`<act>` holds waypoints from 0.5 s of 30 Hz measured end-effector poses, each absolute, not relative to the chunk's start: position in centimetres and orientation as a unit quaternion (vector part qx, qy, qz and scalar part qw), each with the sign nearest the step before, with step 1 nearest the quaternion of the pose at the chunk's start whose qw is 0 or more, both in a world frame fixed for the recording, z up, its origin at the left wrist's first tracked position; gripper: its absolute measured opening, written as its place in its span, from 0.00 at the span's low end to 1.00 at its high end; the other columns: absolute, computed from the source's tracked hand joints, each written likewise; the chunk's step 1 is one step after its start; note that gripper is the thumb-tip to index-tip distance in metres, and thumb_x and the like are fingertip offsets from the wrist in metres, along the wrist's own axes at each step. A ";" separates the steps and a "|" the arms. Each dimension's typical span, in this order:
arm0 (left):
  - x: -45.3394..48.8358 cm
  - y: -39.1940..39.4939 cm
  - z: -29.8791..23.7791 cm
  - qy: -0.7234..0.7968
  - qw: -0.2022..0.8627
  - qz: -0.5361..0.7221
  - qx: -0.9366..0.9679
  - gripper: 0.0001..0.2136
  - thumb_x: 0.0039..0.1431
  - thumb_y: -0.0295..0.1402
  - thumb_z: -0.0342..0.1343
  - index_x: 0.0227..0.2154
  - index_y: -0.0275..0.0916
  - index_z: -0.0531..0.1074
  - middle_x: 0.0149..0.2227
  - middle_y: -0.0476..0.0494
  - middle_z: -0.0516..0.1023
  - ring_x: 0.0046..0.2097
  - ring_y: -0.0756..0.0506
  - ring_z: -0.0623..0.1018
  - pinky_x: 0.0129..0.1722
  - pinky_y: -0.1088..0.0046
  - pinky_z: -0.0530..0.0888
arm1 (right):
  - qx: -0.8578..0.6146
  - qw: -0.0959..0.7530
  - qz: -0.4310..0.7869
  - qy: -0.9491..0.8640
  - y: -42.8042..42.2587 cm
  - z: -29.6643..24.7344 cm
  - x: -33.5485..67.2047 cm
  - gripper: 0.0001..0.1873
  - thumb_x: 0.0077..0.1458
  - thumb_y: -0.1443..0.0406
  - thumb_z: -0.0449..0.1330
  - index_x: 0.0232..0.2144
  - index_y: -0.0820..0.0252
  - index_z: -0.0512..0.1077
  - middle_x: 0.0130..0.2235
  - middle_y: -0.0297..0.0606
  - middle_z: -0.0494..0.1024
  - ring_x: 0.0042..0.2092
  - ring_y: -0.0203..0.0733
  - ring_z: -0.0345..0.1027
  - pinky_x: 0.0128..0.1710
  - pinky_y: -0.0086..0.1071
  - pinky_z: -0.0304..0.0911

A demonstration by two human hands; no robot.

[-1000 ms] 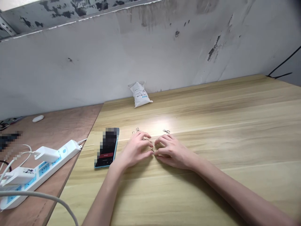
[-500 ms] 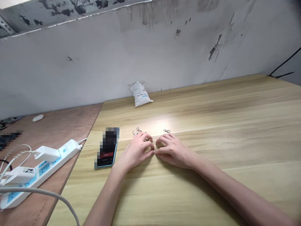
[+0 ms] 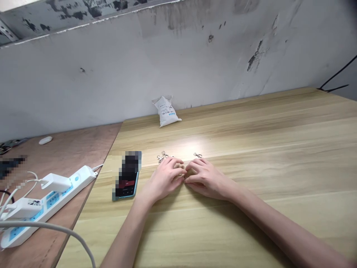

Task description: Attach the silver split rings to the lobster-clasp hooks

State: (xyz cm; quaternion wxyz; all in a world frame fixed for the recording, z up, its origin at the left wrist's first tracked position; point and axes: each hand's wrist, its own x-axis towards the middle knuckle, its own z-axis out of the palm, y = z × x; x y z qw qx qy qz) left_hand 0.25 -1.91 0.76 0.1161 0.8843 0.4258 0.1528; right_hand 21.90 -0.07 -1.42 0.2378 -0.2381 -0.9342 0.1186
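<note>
Left hand (image 3: 163, 180) and right hand (image 3: 208, 178) rest on the table (image 3: 264, 149) just right of the phone (image 3: 126, 178), both pinching one tiny clasp (image 3: 183, 178), probably braced there for fiddly work.

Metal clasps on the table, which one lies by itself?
The clasp just beyond the right hand. The other loose clasps lie bunched together beyond the left hand. Both hands pinch another small piece.

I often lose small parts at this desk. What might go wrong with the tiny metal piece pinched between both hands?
1. The metal piece is pinched only by the fingertips of the left hand and right hand; it may slip and skid away.
2. The left hand lies close to the loose clasps and could knock them toward the phone.
</note>
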 end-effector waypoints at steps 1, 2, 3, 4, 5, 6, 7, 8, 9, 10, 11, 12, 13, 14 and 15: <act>0.3 -1.9 0.7 0.423 0.124 0.151 0.885 0.07 0.63 0.28 0.55 0.40 0.44 0.76 0.50 0.43 0.71 0.53 0.42 0.69 0.52 0.57 0.71 | -0.237 0.237 0.115 -0.935 -0.1 -1.4 21.9 0.12 0.64 0.65 0.54 0.34 0.53 0.78 0.41 0.39 0.73 0.46 0.43 0.62 0.47 0.40 0.58; 0.3 -2.0 0.7 0.423 0.131 0.149 0.884 0.07 0.63 0.28 0.55 0.39 0.45 0.76 0.50 0.43 0.71 0.54 0.41 0.69 0.53 0.57 0.71 | -0.237 0.236 0.110 -0.936 -0.1 -1.4 21.9 0.12 0.64 0.65 0.54 0.34 0.53 0.78 0.42 0.39 0.73 0.46 0.44 0.62 0.47 0.40 0.58; 0.3 -2.0 0.7 0.424 0.135 0.148 0.883 0.06 0.63 0.28 0.55 0.39 0.45 0.76 0.51 0.44 0.71 0.54 0.41 0.69 0.53 0.57 0.70 | -0.237 0.235 0.105 -0.937 -0.1 -1.3 21.9 0.12 0.64 0.66 0.54 0.34 0.52 0.78 0.42 0.39 0.73 0.47 0.44 0.62 0.47 0.40 0.58; 0.3 -1.9 0.7 0.426 0.139 0.149 0.882 0.06 0.63 0.28 0.55 0.37 0.45 0.76 0.51 0.44 0.71 0.54 0.41 0.69 0.53 0.57 0.70 | -0.236 0.234 0.100 -0.938 -0.1 -1.2 21.9 0.12 0.64 0.65 0.54 0.35 0.52 0.78 0.42 0.40 0.73 0.47 0.44 0.62 0.47 0.40 0.58; 0.3 -1.9 0.7 0.429 0.141 0.150 0.879 0.05 0.63 0.29 0.56 0.36 0.44 0.76 0.51 0.45 0.71 0.54 0.41 0.69 0.53 0.57 0.70 | -0.236 0.233 0.096 -0.939 -0.2 -1.1 21.9 0.12 0.64 0.65 0.54 0.35 0.52 0.78 0.43 0.40 0.73 0.47 0.44 0.62 0.48 0.41 0.58; 0.3 -1.8 0.8 0.433 0.142 0.151 0.877 0.05 0.62 0.29 0.56 0.35 0.44 0.76 0.50 0.45 0.72 0.54 0.41 0.69 0.53 0.57 0.70 | -0.236 0.232 0.094 -0.939 -0.2 -1.0 22.0 0.13 0.64 0.65 0.54 0.35 0.52 0.78 0.43 0.40 0.73 0.47 0.44 0.62 0.48 0.41 0.58; 0.3 -1.8 0.8 0.437 0.144 0.151 0.875 0.04 0.62 0.29 0.56 0.34 0.43 0.76 0.50 0.45 0.72 0.53 0.41 0.70 0.52 0.57 0.70 | -0.235 0.231 0.093 -0.940 -0.2 -1.0 22.0 0.13 0.65 0.65 0.54 0.35 0.52 0.78 0.43 0.40 0.73 0.47 0.44 0.62 0.48 0.40 0.58; 0.2 -1.7 0.8 0.440 0.146 0.151 0.873 0.04 0.62 0.29 0.57 0.33 0.42 0.75 0.49 0.45 0.73 0.52 0.42 0.71 0.51 0.58 0.71 | -0.234 0.230 0.093 -0.940 -0.3 -0.9 22.0 0.13 0.65 0.65 0.53 0.35 0.52 0.78 0.42 0.40 0.73 0.46 0.44 0.63 0.48 0.40 0.57; 0.2 -1.7 0.9 0.443 0.147 0.151 0.871 0.04 0.61 0.29 0.57 0.32 0.41 0.75 0.47 0.44 0.73 0.50 0.42 0.71 0.50 0.58 0.71 | -0.234 0.230 0.093 -0.940 -0.3 -1.0 22.0 0.13 0.65 0.65 0.53 0.35 0.52 0.78 0.41 0.39 0.74 0.46 0.43 0.63 0.47 0.40 0.57; 0.1 -1.7 1.0 0.446 0.149 0.150 0.870 0.03 0.61 0.29 0.58 0.31 0.41 0.75 0.46 0.44 0.74 0.49 0.42 0.71 0.50 0.58 0.71 | -0.235 0.231 0.095 -0.940 -0.3 -1.0 22.0 0.13 0.65 0.66 0.53 0.34 0.52 0.78 0.40 0.39 0.74 0.45 0.43 0.63 0.46 0.39 0.57; 0.1 -1.6 1.0 0.448 0.151 0.150 0.868 0.03 0.60 0.30 0.58 0.31 0.41 0.75 0.45 0.44 0.74 0.49 0.42 0.72 0.49 0.57 0.71 | -0.235 0.232 0.097 -0.939 -0.2 -1.1 22.0 0.13 0.64 0.66 0.54 0.34 0.52 0.78 0.39 0.39 0.74 0.45 0.43 0.63 0.46 0.39 0.57; 0.0 -1.6 1.1 0.447 0.154 0.154 0.867 0.03 0.60 0.30 0.58 0.30 0.41 0.75 0.44 0.44 0.74 0.48 0.42 0.72 0.49 0.57 0.71 | -0.234 0.235 0.102 -0.938 -0.2 -1.2 22.0 0.12 0.64 0.66 0.54 0.34 0.53 0.78 0.39 0.38 0.74 0.44 0.43 0.63 0.45 0.39 0.57; 0.0 -1.7 1.2 0.444 0.158 0.162 0.867 0.04 0.60 0.29 0.58 0.30 0.41 0.75 0.44 0.43 0.74 0.49 0.41 0.72 0.49 0.57 0.71 | -0.232 0.240 0.106 -0.937 -0.1 -1.2 22.0 0.11 0.64 0.66 0.54 0.34 0.53 0.77 0.40 0.39 0.74 0.44 0.43 0.63 0.45 0.39 0.57; 0.0 -1.7 1.3 0.440 0.163 0.174 0.866 0.04 0.61 0.29 0.58 0.30 0.40 0.75 0.45 0.43 0.74 0.49 0.42 0.71 0.49 0.57 0.71 | -0.230 0.249 0.111 -0.934 -0.1 -1.3 22.0 0.11 0.64 0.65 0.55 0.33 0.54 0.77 0.40 0.39 0.74 0.44 0.43 0.63 0.45 0.39 0.57; 0.0 -1.8 1.5 0.435 0.167 0.188 0.865 0.04 0.61 0.29 0.57 0.30 0.40 0.74 0.46 0.43 0.74 0.50 0.42 0.71 0.50 0.57 0.70 | -0.230 0.261 0.117 -0.930 0.0 -1.4 22.1 0.10 0.63 0.65 0.55 0.33 0.55 0.76 0.40 0.39 0.74 0.43 0.43 0.64 0.44 0.39 0.58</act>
